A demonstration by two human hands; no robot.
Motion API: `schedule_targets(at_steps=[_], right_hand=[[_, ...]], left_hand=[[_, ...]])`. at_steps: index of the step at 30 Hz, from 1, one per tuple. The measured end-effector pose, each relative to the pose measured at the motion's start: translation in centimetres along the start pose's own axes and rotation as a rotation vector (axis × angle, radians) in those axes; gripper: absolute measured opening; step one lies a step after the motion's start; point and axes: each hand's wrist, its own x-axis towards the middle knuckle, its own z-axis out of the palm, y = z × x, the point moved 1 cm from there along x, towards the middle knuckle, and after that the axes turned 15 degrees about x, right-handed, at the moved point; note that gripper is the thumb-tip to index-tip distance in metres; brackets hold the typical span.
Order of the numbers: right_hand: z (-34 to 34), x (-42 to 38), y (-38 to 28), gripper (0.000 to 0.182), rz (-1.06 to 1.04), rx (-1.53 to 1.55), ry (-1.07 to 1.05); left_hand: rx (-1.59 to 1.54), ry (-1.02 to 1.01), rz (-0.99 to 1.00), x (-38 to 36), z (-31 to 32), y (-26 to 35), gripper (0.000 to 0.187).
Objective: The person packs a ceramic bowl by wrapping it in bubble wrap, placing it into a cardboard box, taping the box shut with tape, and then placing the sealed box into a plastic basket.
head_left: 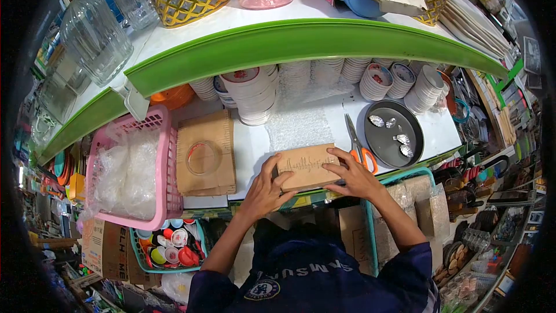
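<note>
A brown cardboard piece (308, 168) lies at the front edge of the white shelf, on the near end of a sheet of bubble wrap (301, 124). My left hand (269, 188) grips its left side, fingers bent along the edge. On its right side, my right hand (350, 175) holds it in the same way. Orange-handled scissors (360, 153) lie just beyond my right hand, blades pointing away. Beside them is a dark round pan (379, 145) with several small shiny metal molds in it. A roll of clear tape (202, 157) rests on stacked cardboard (226, 133) to the left.
A pink basket (172, 168) of clear plastic stands at the left. Stacked bowls (252, 101) line the back under a green-edged upper shelf (289, 40). Below the shelf edge are a teal basket (200, 237) of colorful items and a teal crate (370, 237) of wrapped packages.
</note>
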Motion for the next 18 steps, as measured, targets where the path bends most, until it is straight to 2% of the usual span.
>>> schedule_targets(at_steps=[5, 11, 18], right_hand=[[-0.6, -0.2, -1.1, 0.067, 0.006, 0.087, -0.039], [-1.9, -0.3, -4.0, 0.069, 0.068, 0.213, -0.100], [-2.8, 0.1, -4.7, 0.074, 0.189, 0.344, -0.182]], left_hand=[[0.028, -0.030, 0.011, -0.5, -0.7, -0.2, 0.073], [-0.142, -0.076, -0.008, -1.2, -2.4, 1.1, 0.078], [-0.258, -0.246, -0.124, -0.3, -4.4, 2.0, 0.084]])
